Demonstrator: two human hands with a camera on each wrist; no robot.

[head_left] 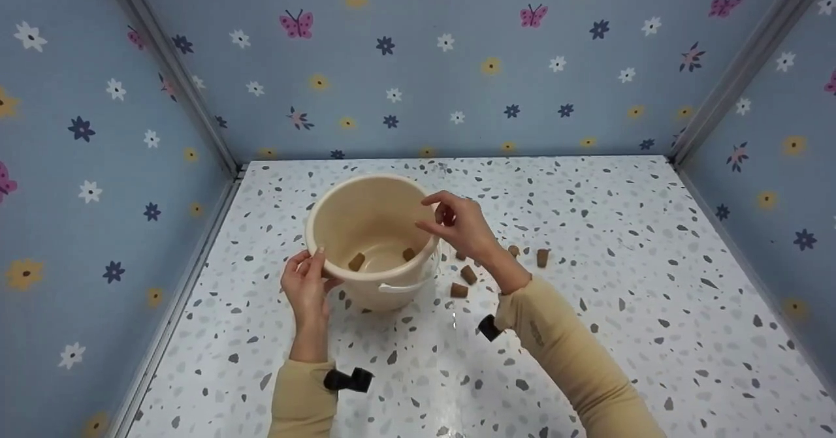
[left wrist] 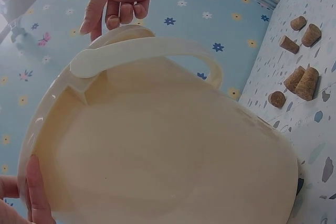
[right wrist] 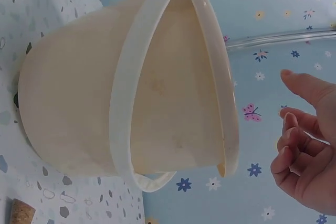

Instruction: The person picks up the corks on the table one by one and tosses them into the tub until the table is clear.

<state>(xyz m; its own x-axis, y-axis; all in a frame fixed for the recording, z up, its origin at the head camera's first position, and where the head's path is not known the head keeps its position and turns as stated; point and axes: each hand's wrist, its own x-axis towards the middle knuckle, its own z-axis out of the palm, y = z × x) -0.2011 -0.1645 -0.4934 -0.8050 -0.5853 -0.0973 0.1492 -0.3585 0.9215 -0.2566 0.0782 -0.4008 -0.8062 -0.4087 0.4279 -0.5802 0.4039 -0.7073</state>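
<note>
A cream plastic bucket (head_left: 372, 294) stands tilted on the speckled table. My left hand (head_left: 307, 288) grips its near-left rim, thumb over the edge and fingers outside. Inside, on the bottom, lie two corks, one at the left (head_left: 356, 262) and one at the right (head_left: 409, 254). Over the right side of the rim hovers my right hand (head_left: 465, 226), its thumb and forefinger spread apart with nothing between them. In the right wrist view this hand (right wrist: 310, 145) is beyond the rim, the other fingers loosely bent. The bucket's white handle (right wrist: 123, 98) hangs down along its side.
Several more corks lie right of the bucket, among them one nearest the front (head_left: 459, 290) and one farther right (head_left: 543, 258). Flowered blue panels (head_left: 457, 66) enclose the white speckled table (head_left: 620, 262) at the back and both sides.
</note>
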